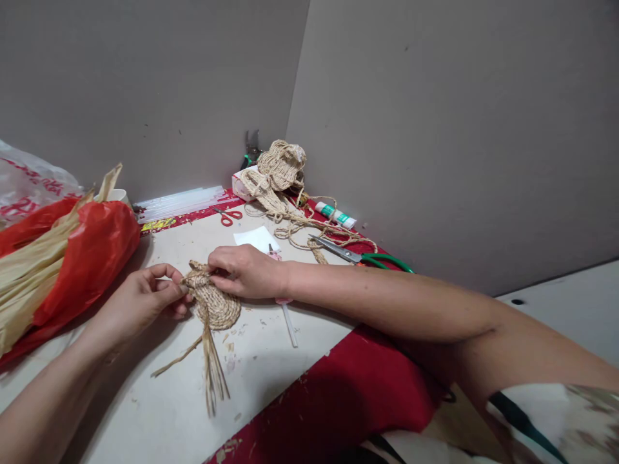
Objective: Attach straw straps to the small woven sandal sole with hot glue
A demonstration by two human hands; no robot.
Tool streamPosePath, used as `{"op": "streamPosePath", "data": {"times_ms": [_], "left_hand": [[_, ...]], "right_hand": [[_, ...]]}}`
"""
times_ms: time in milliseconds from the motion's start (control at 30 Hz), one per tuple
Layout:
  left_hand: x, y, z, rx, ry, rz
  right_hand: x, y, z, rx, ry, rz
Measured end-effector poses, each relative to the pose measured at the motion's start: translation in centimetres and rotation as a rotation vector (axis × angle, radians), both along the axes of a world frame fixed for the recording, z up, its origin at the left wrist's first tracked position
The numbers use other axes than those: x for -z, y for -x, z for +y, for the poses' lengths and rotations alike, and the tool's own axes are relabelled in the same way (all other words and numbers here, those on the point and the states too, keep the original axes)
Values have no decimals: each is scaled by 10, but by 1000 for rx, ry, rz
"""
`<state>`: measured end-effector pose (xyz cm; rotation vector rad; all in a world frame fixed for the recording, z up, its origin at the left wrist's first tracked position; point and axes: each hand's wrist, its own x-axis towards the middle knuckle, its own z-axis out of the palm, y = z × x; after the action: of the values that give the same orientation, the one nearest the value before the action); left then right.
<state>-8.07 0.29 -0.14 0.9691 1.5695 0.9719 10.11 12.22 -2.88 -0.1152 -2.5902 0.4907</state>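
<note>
A small oval piece of woven straw [220,309], shaped like a slipper sole, rests on the white table between my hands. Loose straw strands [211,370] hang from it toward the table's near side. My left hand [162,293] pinches the upper left edge of the weave with thumb and forefinger. From the other side, my right hand [239,270] closes over the upper right part, its fingertips partly hidden. Just under my right wrist lies a pink tool with a pale rod [290,325], mostly covered. A white paper square [256,239] is behind that hand.
Green-handled scissors [358,256] lie beyond my right forearm, near straw cord and a tube [336,215]. Woven straw pieces [282,165] are heaped by the wall corner. Red scissors [227,217] and clear sticks [186,203] lie behind. A red bag [109,238] holds dry husks at left.
</note>
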Motion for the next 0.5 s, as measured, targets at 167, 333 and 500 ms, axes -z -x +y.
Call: {"op": "streamPosePath", "data": {"times_ms": [167, 333, 500], "left_hand": [[16, 5, 2, -16, 72, -69], [16, 0, 1, -33, 42, -11], [19, -4, 1, 44, 9, 122]], "right_hand": [[3, 0, -3, -12, -32, -55], [5, 0, -4, -12, -51, -55], [4, 0, -3, 0, -58, -38]]}}
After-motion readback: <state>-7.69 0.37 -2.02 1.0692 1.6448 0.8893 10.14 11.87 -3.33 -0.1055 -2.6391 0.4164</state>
